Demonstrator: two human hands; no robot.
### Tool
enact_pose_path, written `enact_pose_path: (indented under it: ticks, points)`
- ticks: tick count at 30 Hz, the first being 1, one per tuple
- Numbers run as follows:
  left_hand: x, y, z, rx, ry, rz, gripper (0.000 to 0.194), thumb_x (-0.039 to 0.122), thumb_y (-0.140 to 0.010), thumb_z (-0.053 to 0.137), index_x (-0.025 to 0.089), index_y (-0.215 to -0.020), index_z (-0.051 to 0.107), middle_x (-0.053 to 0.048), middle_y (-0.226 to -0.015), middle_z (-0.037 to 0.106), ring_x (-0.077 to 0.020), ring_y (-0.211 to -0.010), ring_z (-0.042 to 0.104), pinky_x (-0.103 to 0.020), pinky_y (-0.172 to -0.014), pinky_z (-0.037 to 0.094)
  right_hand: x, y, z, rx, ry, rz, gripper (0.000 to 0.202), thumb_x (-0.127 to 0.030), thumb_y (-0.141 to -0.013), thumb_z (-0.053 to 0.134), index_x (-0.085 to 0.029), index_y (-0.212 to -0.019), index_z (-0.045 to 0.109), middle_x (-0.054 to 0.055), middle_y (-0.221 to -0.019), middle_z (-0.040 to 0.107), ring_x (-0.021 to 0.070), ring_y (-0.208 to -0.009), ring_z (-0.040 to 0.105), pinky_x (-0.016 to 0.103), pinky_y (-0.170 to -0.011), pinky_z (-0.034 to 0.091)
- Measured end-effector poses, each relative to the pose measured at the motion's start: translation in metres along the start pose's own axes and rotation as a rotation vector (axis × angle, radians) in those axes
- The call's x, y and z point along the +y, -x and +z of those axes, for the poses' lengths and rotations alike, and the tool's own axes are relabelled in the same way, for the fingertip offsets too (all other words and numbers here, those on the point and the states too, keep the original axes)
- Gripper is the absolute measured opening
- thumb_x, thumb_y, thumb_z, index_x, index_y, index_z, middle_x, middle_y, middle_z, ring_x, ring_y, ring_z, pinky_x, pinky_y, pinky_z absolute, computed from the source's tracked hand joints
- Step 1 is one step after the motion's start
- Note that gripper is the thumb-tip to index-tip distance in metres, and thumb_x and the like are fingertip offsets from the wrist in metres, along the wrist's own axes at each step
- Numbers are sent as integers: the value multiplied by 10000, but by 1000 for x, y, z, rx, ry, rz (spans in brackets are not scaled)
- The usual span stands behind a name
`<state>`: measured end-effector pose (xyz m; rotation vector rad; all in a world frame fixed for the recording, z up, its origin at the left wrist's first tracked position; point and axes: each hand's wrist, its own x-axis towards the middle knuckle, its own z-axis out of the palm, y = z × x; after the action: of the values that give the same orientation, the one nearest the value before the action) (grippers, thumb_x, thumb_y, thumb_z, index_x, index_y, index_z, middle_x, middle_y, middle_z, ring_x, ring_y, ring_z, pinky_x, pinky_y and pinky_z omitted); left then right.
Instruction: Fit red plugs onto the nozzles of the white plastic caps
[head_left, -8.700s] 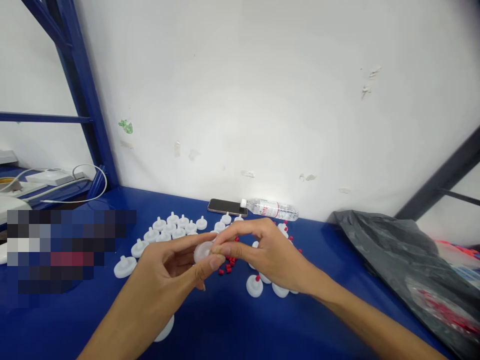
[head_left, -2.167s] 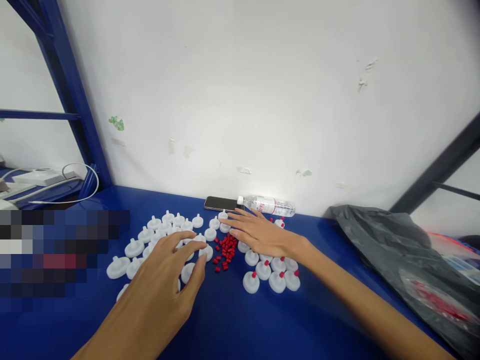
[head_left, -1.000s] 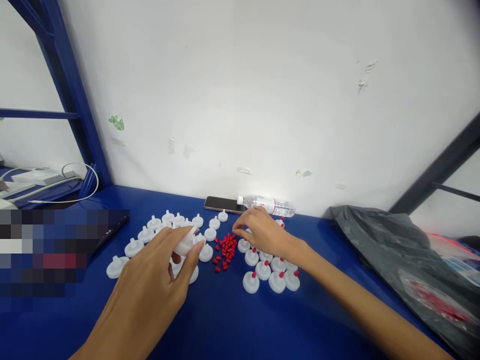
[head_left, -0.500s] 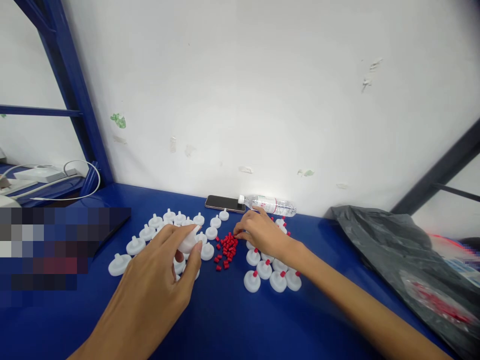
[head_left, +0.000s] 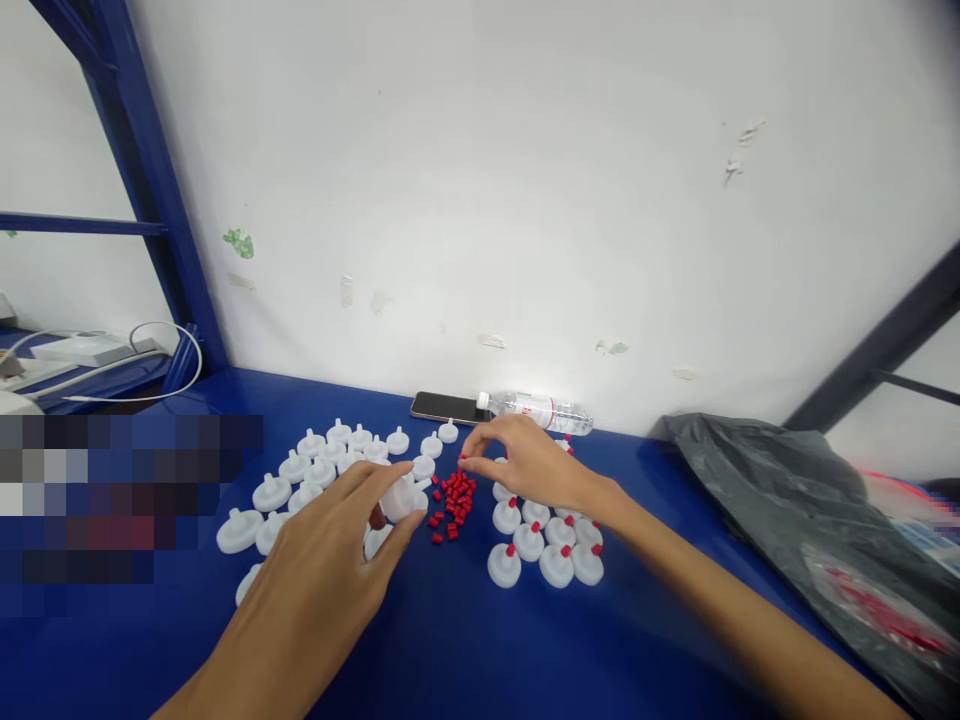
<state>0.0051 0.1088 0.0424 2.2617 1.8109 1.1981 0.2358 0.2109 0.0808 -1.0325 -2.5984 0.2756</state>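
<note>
My left hand [head_left: 337, 560] grips a white round nozzle cap [head_left: 399, 500] between thumb and fingers, its spout tilted to the right. Thumb and forefinger of my right hand [head_left: 529, 465] pinch a small red cap [head_left: 462, 460] just over the far end of a pile of red caps [head_left: 454, 498]. Left of the pile, several bare white nozzle caps [head_left: 271, 492] lie spout up, some hidden behind my left hand. To the right, several white nozzle caps with red tips [head_left: 504, 566] stand in a group, partly covered by my right hand and forearm.
At the wall lie a phone [head_left: 444, 407] and a clear plastic bottle [head_left: 555, 412]. A dark grey plastic bag [head_left: 727, 480] covers the table's right side, with a clear packet of red pieces [head_left: 877, 605] on it. Blue frame posts [head_left: 161, 180] and white cables [head_left: 199, 360] stand at left.
My left hand has moved right with the white nozzle cap, towards the red pile. My right hand has lifted slightly and shifted left, now with a red cap visible in its pinch.
</note>
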Motion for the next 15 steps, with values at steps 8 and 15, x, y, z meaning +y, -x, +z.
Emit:
enact_pose_path:
  ticks: [8, 15]
  points:
    - [6, -1, -6, -69, 146, -120, 409, 555, -937, 578, 289, -1218, 712, 44, -749, 752, -143, -448, 620, -293, -503, 518, -41, 6, -11, 120, -741, -60, 98, -335, -857, 799, -259, -909, 767, -17, -957, 770, 170, -933, 707, 349, -929, 516]
    - [21, -1, -13, -45, 276, -137, 408, 538, -897, 632, 294, -1208, 735, 46, -741, 777, -148, -497, 664, -263, -486, 534, -43, 2, 1, 165, -933, -76, 108, -231, -771, 858, -273, -858, 810, -24, -879, 784, 165, -862, 718, 316, -829, 553]
